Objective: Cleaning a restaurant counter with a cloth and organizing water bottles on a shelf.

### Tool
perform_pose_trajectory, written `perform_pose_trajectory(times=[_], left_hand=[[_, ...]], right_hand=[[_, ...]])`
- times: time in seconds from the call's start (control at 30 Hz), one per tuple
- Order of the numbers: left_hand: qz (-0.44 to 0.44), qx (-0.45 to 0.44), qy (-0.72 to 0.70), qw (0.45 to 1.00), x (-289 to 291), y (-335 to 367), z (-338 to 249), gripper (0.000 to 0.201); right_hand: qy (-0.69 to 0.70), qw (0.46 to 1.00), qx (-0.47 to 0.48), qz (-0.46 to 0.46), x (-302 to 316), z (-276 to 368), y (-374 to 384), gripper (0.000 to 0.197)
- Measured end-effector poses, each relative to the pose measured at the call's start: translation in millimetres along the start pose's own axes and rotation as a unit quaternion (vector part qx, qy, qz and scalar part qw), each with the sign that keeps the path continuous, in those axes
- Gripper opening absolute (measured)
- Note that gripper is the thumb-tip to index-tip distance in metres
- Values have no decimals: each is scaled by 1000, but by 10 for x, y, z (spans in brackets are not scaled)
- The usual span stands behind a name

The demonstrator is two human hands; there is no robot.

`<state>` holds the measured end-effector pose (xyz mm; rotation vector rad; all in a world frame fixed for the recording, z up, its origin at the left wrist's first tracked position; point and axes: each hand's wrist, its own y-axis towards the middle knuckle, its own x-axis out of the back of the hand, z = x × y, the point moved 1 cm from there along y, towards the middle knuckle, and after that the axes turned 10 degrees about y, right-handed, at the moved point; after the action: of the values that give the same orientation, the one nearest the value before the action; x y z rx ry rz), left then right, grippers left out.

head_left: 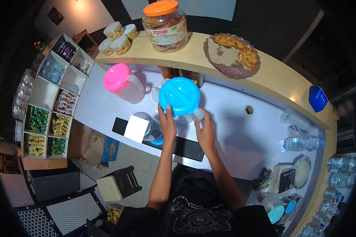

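A translucent pitcher with a round blue lid [179,96] is in front of me over the white counter. My left hand [168,125] lies along its left side, fingers stretched up to the lid's edge. My right hand [206,132] is at the pale handle [199,115], thumb and fingers about it. To the left stands another pitcher with a pink lid [118,78]. A clear container [153,129] with a blue end lies beside my left wrist, partly behind a bright white square [136,128]. A black perforated mat [186,149] runs under my forearms.
A wooden ledge carries a big orange-lidded jar [165,29], small tubs [120,44] and a plate of fried snacks [229,59]. Left is a snack shelf [44,93]. A calculator [286,181] and water bottles [302,143] lie at right. A stool [115,185] stands below.
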<state>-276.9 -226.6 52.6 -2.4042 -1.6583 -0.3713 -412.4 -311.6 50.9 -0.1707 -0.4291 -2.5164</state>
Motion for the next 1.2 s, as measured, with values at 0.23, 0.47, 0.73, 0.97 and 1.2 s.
perform_pose_trajectory(times=[0.23, 0.47, 0.73, 0.97, 1.2], left_hand=[[63, -22, -94, 993, 72, 493, -372, 60], [66, 52, -163, 983, -12, 564, -393, 61], [87, 86, -202, 972, -110, 225, -398, 59], [142, 68, -202, 967, -493, -185, -642, 61], [170, 49, -218, 960, -1097, -469, -760, 64]], right_hand=[[21, 999, 20, -31, -1, 112, 22, 36], [45, 998, -25, -43, -31, 99, 25, 36], [9, 995, 41, -85, 240, 101, -180, 30], [8, 994, -11, -108, 813, 61, -245, 30], [-12, 988, -9, -153, 1494, -79, -134, 34]])
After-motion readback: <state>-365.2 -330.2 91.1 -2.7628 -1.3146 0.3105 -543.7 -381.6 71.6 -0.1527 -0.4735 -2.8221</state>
